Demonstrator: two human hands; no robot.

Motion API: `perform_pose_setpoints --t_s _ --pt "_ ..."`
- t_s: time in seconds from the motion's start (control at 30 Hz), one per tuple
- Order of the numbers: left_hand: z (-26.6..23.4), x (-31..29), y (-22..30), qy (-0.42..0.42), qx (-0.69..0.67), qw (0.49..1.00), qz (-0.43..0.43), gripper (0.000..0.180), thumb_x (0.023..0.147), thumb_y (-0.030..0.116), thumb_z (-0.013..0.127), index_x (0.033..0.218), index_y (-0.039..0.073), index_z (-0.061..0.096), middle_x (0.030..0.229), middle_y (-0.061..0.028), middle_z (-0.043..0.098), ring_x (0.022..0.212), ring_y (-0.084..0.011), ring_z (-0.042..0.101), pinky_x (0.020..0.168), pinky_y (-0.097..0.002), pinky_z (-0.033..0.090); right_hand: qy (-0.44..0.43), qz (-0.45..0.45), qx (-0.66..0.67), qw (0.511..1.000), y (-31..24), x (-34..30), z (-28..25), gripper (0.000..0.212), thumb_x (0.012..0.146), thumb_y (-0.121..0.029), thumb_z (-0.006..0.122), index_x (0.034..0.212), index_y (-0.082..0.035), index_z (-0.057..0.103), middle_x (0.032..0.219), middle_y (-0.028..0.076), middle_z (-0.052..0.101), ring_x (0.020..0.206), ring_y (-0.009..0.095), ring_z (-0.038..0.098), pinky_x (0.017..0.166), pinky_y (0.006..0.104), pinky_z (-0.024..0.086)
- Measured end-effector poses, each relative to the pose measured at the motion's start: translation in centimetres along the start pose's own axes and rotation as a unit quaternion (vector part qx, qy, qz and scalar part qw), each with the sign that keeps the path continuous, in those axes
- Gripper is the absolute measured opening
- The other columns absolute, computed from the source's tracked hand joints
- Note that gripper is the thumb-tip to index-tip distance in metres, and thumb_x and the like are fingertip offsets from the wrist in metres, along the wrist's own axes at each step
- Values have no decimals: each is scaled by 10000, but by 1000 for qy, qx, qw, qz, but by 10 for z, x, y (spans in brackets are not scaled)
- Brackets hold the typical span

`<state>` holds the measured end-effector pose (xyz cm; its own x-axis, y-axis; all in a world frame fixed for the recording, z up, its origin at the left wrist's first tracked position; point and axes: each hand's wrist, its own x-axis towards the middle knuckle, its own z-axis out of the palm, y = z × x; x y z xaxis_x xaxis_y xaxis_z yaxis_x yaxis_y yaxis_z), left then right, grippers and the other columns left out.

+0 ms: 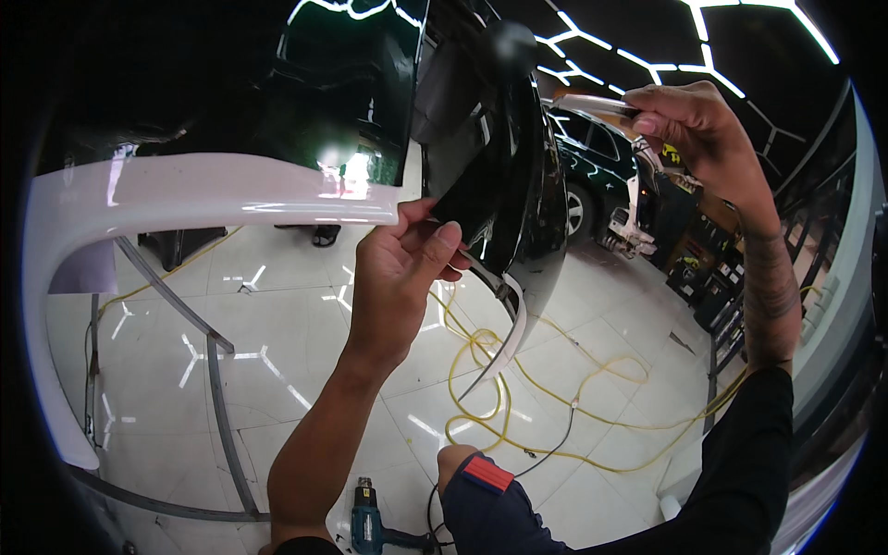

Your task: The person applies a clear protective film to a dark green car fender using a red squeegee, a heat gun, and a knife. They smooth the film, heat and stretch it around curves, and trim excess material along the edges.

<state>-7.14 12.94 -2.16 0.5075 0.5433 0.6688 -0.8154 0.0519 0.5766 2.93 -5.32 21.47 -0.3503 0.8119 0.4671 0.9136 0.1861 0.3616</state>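
My left hand (pixel 393 287) is closed in a pinch on the lower edge of a black flap-like piece (pixel 470 190), just past the end of a white trim strip (pixel 231 205). That trim runs along the bottom of a glossy dark panel (pixel 222 102). Raised at the upper right, my right hand (pixel 694 129) has thumb and fingers closed on a slim silvery tool (pixel 597 104), whose exact kind I cannot make out. Between my hands stands a glossy black curved car part (pixel 532 203). A narrow pale strip (pixel 507 342) hangs below it.
On the tiled floor a yellow hose (pixel 481 370) lies in loops. A teal heat gun (pixel 368 523) is near my knee (pixel 481 481). Grey metal stand legs (pixel 222 416) rise at the left. Behind are a dark car (pixel 592 157) and stacked black cases (pixel 708 277).
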Motion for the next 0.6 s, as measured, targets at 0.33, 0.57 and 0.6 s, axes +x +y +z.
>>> perform_pose_setpoints --t_s 0.33,0.57,0.6 --pt "13 57 44 42 146 984 92 407 942 291 585 1235 12 549 1110 -77 632 981 -122 591 824 -268 454 80 47 45 995 13 -10 33 283 931 -83 535 1200 -7 576 694 67 601 638 164 560 649 285 461" --pt "36 85 58 -1 161 987 21 258 920 237 622 1085 39 610 974 -23 642 865 -99 589 797 -284 452 160 43 155 974 22 -17 60 240 928 -52 505 1158 -6 556 686 90 593 608 237 562 614 294 443" --pt "39 87 59 2 150 988 17 239 909 234 636 1053 44 614 936 -12 628 827 -93 571 757 -270 439 176 45 188 965 25 -18 67 236 931 -57 506 1155 -6 558 684 89 593 606 232 561 612 290 440"
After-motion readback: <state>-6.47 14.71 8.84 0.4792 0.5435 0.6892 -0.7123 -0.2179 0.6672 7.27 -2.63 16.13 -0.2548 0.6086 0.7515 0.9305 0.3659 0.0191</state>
